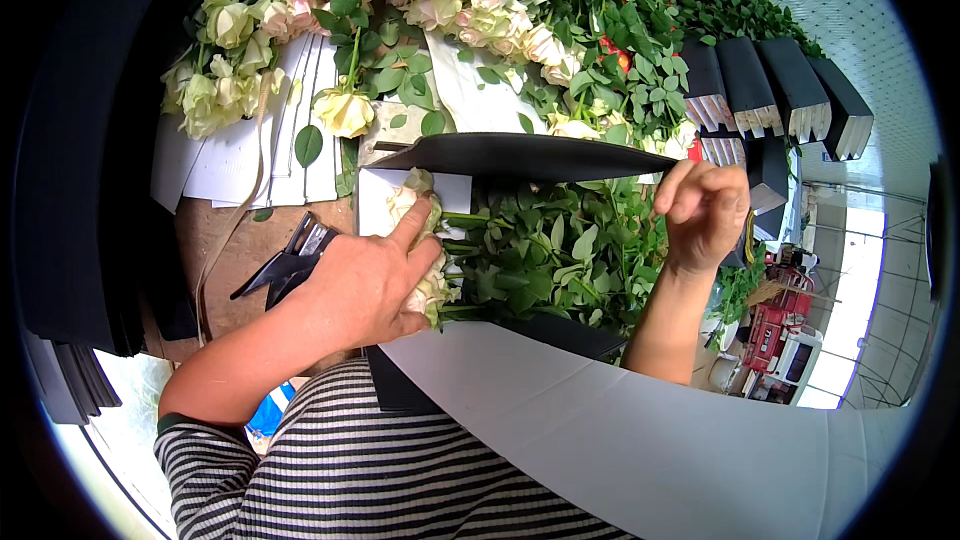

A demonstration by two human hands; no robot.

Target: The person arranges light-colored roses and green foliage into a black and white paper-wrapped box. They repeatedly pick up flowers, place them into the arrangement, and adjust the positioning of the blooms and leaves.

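Observation:
A row of pale cream roses (432, 285) lies with its blooms at the left and its leafy stems (530, 255) stretching right. My left hand (365, 280) rests on these blooms, its fingers spread and laid over them. My right hand (705, 205) has thumb and fingers pinched on the right end of a black cardboard sheet (530, 155), which stands raised along the far side of the stems. On the near side, a large white sheet (620, 420) slopes out to the lower right, beside my striped top. A piece of white paper (376, 202) lies under the blooms.
A black stapler-like tool (290, 260) lies left of my forearm on the wooden table (235, 240). Beyond are white papers (290, 140), loose roses (480, 5) and leafy stems. Several black-wrapped bundles (795, 90) are stacked at the far right. A cord (250, 185) hangs at the left.

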